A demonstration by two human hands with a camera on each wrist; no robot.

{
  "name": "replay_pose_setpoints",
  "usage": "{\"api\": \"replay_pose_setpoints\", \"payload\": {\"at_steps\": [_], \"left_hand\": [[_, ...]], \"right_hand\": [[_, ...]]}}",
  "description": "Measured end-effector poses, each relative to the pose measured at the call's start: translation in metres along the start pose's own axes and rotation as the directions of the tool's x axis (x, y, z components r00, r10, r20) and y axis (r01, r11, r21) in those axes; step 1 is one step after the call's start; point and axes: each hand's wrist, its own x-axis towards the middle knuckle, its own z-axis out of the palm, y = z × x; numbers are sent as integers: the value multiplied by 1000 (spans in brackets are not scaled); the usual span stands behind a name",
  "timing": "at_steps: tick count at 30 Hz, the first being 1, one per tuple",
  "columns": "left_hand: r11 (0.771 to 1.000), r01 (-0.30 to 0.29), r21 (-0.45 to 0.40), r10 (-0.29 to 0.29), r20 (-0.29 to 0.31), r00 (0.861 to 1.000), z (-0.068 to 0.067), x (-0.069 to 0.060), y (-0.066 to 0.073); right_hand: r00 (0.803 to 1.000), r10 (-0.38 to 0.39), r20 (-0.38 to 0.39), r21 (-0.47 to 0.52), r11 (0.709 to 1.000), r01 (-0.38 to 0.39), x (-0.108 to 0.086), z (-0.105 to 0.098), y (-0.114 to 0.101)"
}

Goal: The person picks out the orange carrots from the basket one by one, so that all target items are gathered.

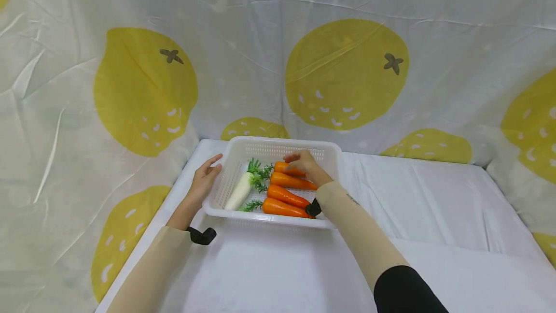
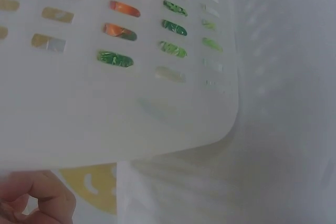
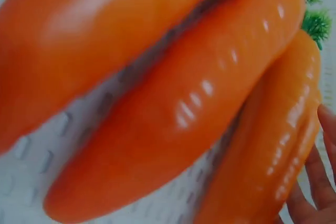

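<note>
A white plastic basket [image 1: 278, 222] holds a white radish [image 1: 240, 191] with green leaves and several orange carrots [image 1: 286, 208] side by side. My left hand [image 1: 204, 180] is at the basket's left side, its fingers loosely bent near the rim. In the left wrist view, the left hand's fingers [image 2: 39, 195] appear beneath the rim. My right hand [image 1: 305, 164] reaches inside the basket, over the farthest carrot [image 1: 283, 168]. In the right wrist view, the right hand's spread fingers [image 3: 315, 182] lie beside that carrot; the exact contact is partly hidden.
The basket stands on a white-covered table [image 1: 269, 264]. Behind and to the left hangs a pale curtain [image 1: 243, 62] with yellow lemon prints. Black wrist mounts [image 1: 201, 236] sit on both forearms; the right one overlaps the basket's near right area.
</note>
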Motion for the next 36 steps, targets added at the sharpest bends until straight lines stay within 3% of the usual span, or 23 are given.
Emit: {"api": "replay_pose_setpoints", "payload": {"at_steps": [6, 14, 19, 28, 36], "left_hand": [[1000, 8, -4, -8, -6, 1000, 0, 0, 0], [999, 22, -26, -22, 1, 1000, 0, -2, 1], [999, 16, -29, -16, 9, 1000, -1, -1, 1], [997, 59, -49, -57, 35, 998, -5, 1, 3], [999, 30, -23, -30, 16, 999, -2, 0, 2]], "right_hand": [[1000, -22, 8, -93, 995, 22, 1, 4, 6], [995, -95, 36, -237, 966, 101, 0, 6, 10], [994, -103, 36, -257, 960, 109, 0, 5, 6], [995, -85, 43, -231, 969, 92, -8, 6, -9], [996, -70, 53, -264, 961, 81, -13, -1, -18]]}}
